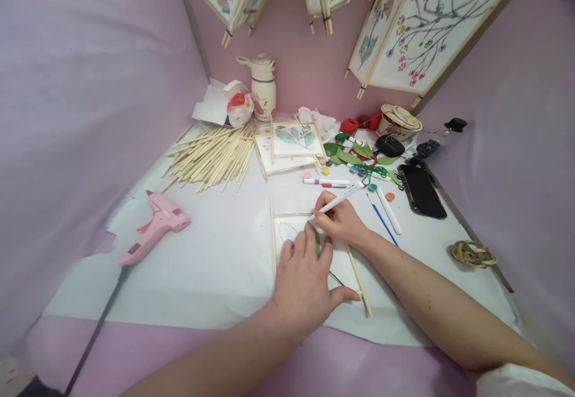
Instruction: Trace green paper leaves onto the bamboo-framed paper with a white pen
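A wooden-stick frame backed with white paper lies flat on the table in front of me. My right hand is closed around a white marker pen, its tip at the edge of a green leaf on the paper. Spread flat over the frame, my left hand has its fingertips on the leaf and its thumb near the right stick. The hand covers part of the leaf. A drawn leaf outline shows at the paper's upper left, and a dark line runs beside my thumb.
To the left lies a pink glue gun with a dark cord. Behind are wooden sticks, painted panels and a bottle. Paintbrush, phone and loose leaves lie right. Lanterns hang above.
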The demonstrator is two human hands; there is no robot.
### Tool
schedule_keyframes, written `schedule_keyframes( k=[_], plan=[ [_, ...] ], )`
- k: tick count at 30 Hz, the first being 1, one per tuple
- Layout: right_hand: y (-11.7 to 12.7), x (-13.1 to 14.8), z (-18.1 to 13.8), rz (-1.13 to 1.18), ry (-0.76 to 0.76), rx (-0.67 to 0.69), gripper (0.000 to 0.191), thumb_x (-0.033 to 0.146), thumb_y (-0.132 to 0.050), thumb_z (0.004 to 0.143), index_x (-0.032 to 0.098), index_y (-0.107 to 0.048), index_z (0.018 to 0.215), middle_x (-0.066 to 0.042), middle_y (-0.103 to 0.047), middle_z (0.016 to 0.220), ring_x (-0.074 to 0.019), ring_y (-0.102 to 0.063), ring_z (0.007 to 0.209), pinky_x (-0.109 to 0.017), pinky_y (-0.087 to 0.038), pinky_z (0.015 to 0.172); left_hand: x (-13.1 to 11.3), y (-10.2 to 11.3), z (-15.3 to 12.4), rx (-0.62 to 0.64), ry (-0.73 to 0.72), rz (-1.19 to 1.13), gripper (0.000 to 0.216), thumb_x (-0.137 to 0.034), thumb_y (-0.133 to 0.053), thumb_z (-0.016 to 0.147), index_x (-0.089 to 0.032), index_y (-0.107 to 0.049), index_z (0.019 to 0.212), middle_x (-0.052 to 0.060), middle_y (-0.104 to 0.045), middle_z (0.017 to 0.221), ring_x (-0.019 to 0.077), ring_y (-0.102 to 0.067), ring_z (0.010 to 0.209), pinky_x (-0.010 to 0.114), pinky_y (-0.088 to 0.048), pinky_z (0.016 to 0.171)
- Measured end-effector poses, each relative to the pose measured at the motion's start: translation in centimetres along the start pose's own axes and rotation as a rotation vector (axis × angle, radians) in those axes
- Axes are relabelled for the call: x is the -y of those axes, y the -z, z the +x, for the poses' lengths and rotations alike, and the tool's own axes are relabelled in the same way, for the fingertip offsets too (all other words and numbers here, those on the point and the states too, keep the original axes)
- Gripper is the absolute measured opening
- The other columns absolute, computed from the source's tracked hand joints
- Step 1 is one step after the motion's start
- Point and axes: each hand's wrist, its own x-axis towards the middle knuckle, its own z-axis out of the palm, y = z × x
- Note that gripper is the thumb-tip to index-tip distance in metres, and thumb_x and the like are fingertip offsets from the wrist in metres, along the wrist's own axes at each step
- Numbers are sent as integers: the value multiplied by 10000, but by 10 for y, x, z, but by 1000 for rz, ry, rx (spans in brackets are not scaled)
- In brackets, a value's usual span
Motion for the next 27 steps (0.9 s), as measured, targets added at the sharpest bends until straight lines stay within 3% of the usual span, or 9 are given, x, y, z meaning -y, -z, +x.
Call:
schedule_keyframes(
  k=[27],
  plan=[
    [1, -1, 1, 2, -16, -17, 82, 130, -527, 703, 196, -482, 688, 49, -473, 579, -101, -416, 536, -225, -331, 497, 0, -2, -1, -22, -1, 14, 897, -821, -404, 723, -209, -443, 1377, 180, -399, 1428, 321, -359, 1248, 499, -308, 986]
  ],
)
